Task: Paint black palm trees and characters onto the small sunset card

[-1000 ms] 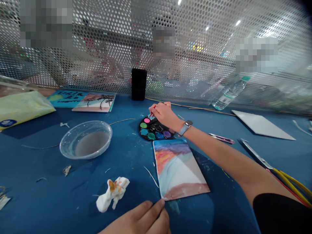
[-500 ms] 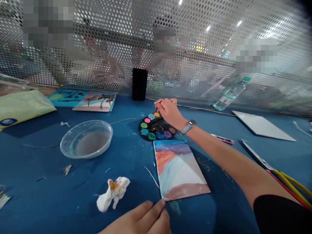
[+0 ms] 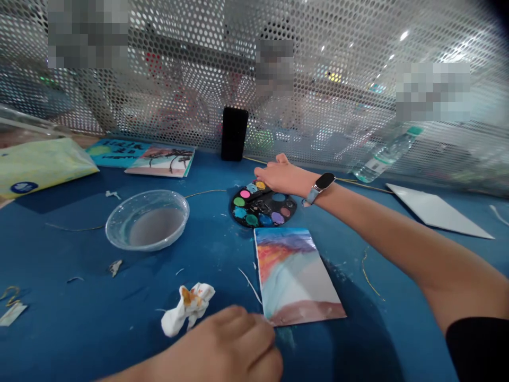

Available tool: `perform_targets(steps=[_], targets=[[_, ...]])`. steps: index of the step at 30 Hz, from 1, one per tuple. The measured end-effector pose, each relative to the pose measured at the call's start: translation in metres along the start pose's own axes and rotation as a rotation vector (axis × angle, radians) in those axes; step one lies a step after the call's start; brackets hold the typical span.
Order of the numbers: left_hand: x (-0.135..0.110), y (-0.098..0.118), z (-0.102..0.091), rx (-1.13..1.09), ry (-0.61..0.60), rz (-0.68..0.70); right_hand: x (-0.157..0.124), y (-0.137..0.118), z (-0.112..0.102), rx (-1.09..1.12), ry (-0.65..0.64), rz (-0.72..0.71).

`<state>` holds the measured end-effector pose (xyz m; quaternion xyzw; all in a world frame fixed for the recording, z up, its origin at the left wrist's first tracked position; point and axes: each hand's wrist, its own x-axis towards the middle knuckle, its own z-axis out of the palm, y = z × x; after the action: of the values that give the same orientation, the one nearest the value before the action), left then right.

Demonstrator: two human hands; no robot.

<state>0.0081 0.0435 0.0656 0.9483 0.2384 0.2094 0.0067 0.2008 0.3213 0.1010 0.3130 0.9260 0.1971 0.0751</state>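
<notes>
My right hand point(image 3: 280, 175) reaches over the far edge of a black paint palette point(image 3: 262, 204), its fingers curled down beside the yellow and pale blue wells. The thin red brush seen in it earlier is almost wholly hidden by the fingers. A painted canvas panel point(image 3: 296, 276) lies just nearer than the palette, with blue, orange, pale and brownish bands. My left hand point(image 3: 234, 345) is closed and slightly blurred at the panel's lower left corner; whatever its fingertips hold cannot be seen. Left of the panel lies a crumpled, orange-stained tissue point(image 3: 186, 307).
A clear plastic bowl point(image 3: 148, 222) of murky water stands at left. Behind it lie painted panels point(image 3: 163, 161) and a yellow-green packet point(image 3: 43, 167). A phone point(image 3: 234, 133) leans on the perforated metal screen point(image 3: 191, 79). At right are a water bottle point(image 3: 387, 154) and a white panel point(image 3: 437, 210).
My right wrist has turned and the forearm moved right and forward, now covering the scissors and cutter. My left hand has curled in at the panel's corner. The view has shifted slightly.
</notes>
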Motion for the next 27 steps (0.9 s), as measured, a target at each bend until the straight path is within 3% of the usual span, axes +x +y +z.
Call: perform_targets(steps=[4, 9, 16, 21, 27], targets=[[0.008, -0.03, -0.022, 0.119, -0.144, -0.193, 0.0, 0.0, -0.007, 0.029, 0.008, 0.001], [0.016, -0.052, -0.035, 0.293, -0.256, -0.301, 0.013, -0.01, -0.023, 0.095, 0.077, 0.057], [0.032, -0.062, -0.005, 0.472, -0.387, -0.506, 0.03, -0.019, -0.023, 0.105, 0.007, -0.025], [0.037, -0.073, 0.018, 0.454, -0.332, -0.584, 0.012, -0.008, -0.012, 0.05, -0.049, -0.011], [0.037, -0.082, 0.018, 0.374, -0.279, -0.619, 0.011, -0.016, -0.006, 0.005, -0.034, -0.011]])
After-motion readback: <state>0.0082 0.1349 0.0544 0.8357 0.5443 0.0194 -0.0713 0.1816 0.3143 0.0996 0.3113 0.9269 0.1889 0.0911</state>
